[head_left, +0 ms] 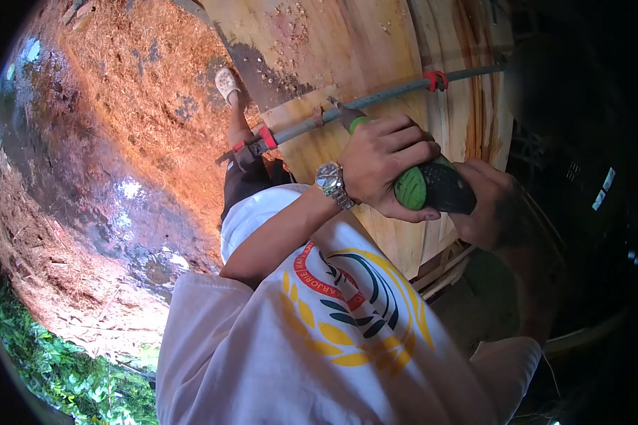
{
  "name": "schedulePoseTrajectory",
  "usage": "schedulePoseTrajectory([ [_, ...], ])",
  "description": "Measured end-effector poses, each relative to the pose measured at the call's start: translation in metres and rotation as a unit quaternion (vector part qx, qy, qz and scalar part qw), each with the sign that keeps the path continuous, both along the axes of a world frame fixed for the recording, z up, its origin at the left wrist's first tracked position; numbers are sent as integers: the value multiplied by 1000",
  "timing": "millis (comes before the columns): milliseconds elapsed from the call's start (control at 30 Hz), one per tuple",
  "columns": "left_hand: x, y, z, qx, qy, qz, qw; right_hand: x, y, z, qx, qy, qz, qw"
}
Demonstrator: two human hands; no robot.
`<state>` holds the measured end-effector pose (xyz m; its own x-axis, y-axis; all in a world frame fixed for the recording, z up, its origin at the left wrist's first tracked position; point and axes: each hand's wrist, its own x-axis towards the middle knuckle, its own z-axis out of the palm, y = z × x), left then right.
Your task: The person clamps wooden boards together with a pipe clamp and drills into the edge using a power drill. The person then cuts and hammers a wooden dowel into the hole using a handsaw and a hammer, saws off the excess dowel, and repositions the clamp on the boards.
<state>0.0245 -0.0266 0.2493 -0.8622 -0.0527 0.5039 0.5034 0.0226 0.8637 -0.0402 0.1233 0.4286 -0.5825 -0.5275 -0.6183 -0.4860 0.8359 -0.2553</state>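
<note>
One stretch of reddish ground point(149, 120) spreads left of the green-and-black power tool point(439, 183), which is gripped between both hands. On the body side of the tool hangs a white shirt point(227, 354); pale boards point(361, 49) lie beneath and beyond the tool, with shavings point(290, 27) scattered on them. Just past the tool's nose, a grey pipe point(393, 91) crosses the boards; whether nose and pipe touch, I cannot tell. The left hand point(379, 166) curls over the tool's body, thumb on the near side; the right hand point(483, 202) holds its rear end, fingers partly hidden. Beyond and left of the tool is a pale clog point(226, 83). A metal watch point(330, 181) circles the left wrist. Red ties point(437, 80) wrap the pipe on either side of the tool's nose. "MARJORIE" reads on the shirt's red ring point(326, 282); other letters are unclear.
</note>
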Motion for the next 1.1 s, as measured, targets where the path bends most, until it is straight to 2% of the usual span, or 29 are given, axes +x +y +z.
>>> schedulePoseTrajectory([
  [733, -3, 2, 1, -7, 4, -11, 1000, -5, 4, 0, -19, -6, 2, 1000],
  [1100, -3, 6, 1, 6, 24, 35, 999, -5, 4, 1, -17, 1, 28, 999],
])
